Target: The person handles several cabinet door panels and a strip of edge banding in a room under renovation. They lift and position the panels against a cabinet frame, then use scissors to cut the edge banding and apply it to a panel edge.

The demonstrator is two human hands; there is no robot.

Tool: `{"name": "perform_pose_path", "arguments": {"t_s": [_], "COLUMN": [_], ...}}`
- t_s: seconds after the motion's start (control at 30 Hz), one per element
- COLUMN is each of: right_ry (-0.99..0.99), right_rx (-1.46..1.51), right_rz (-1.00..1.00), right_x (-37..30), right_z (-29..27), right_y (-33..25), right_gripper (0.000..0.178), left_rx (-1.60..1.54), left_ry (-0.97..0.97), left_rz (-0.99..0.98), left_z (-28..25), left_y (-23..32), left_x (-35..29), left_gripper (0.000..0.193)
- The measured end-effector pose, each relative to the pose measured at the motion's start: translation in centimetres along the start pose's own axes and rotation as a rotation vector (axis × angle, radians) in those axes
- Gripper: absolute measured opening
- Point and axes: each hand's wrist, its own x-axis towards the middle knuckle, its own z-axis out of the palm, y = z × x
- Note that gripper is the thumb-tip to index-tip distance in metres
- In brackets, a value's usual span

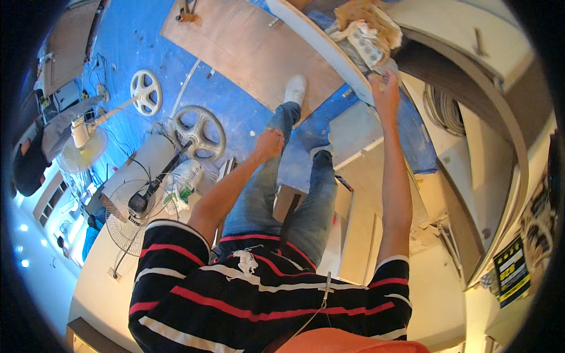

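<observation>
My left hand [269,143] is in front of my left knee with its fingers curled in. Whether anything small is inside it, I cannot make out. My right hand [385,88] reaches farther out, its fingers bent together near the end of a long pale board [321,41] that stands on edge. What the fingertips hold, if anything, is too small to name. Just beyond that hand lies a crumpled brown and white plastic bag [366,44]. A flat wooden panel [247,50] lies on the blue floor covering [235,103], with one white shoe [296,89] on it.
Two pedestal fans [138,203] [83,138] stand at the left, with spoked bases [200,132] and loose cables. A white plastic sack [187,177] sits beside the near fan. Coiled hose [442,112] and a curved panel [506,135] are at the right. Another person [35,153] is at the far left.
</observation>
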Motion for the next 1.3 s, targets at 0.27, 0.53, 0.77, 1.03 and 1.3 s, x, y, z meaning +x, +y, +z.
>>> {"name": "perform_pose_path", "arguments": {"t_s": [0.27,0.53,0.77,1.03,1.3], "right_ry": [-0.267,-0.557,-0.561,-0.539,-0.565], "right_rx": [-0.383,-0.527,-0.585,-0.584,-0.427], "right_rz": [-0.137,0.045,0.012,-0.001,-0.091], "right_x": [10.7,17.0,16.3,12.2,8.5], "right_z": [18.3,23.9,25.1,24.0,18.6], "right_y": [-0.7,0.5,2.5,-0.2,-7.7], "right_gripper": [0.075,0.069,0.060,0.054,0.048], "left_rx": [-0.022,-0.200,-0.255,-0.284,-0.302], "left_ry": [-0.099,-0.170,-0.097,-0.131,-0.100], "left_rz": [-0.147,-0.232,-0.234,-0.263,-0.228], "left_z": [-3.9,-5.8,-6.6,-6.7,-5.2], "left_y": [-2.5,-3.7,-3.5,-3.4,-3.5], "left_x": [2.0,2.6,3.3,3.7,4.3], "left_gripper": [0.027,0.032,0.024,0.022,0.022]}}
